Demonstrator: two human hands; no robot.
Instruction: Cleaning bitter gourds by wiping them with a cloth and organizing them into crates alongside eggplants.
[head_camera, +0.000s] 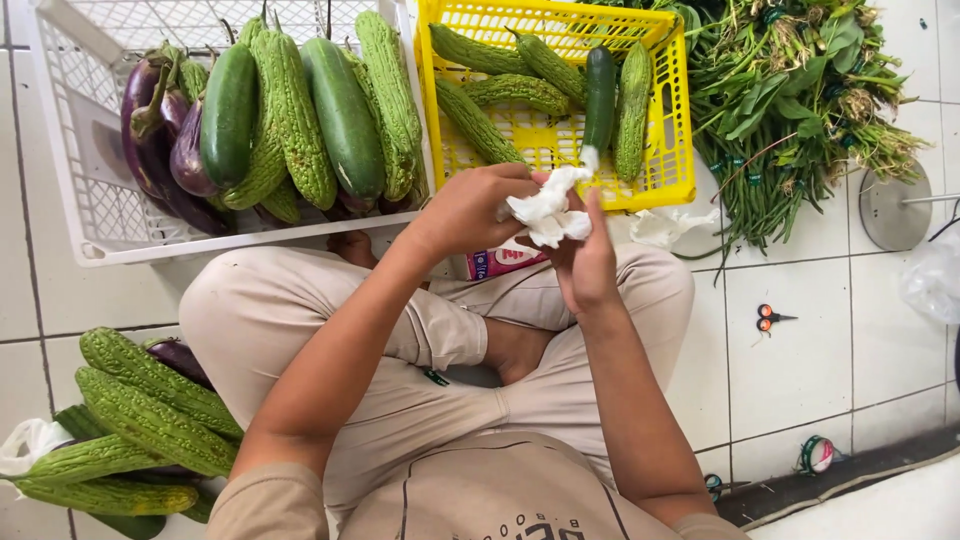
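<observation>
I sit cross-legged on a white tiled floor. My left hand (468, 208) and my right hand (585, 262) both grip a crumpled white tissue (545, 208) held between them, just above my knees. Straight ahead of the hands stands a yellow crate (680, 130) holding several bitter gourds (475, 122) and one dark cucumber (600, 95). A pink packet (497, 262) lies partly hidden under my hands.
A white crate (90, 190) at the left front holds eggplants (150, 140), cucumbers and bitter gourds. More bitter gourds (150, 415) lie piled at my left. Leafy greens (790, 110) lie right of the yellow crate. Small scissors (768, 318) and a tape roll (818, 455) lie on the tiles.
</observation>
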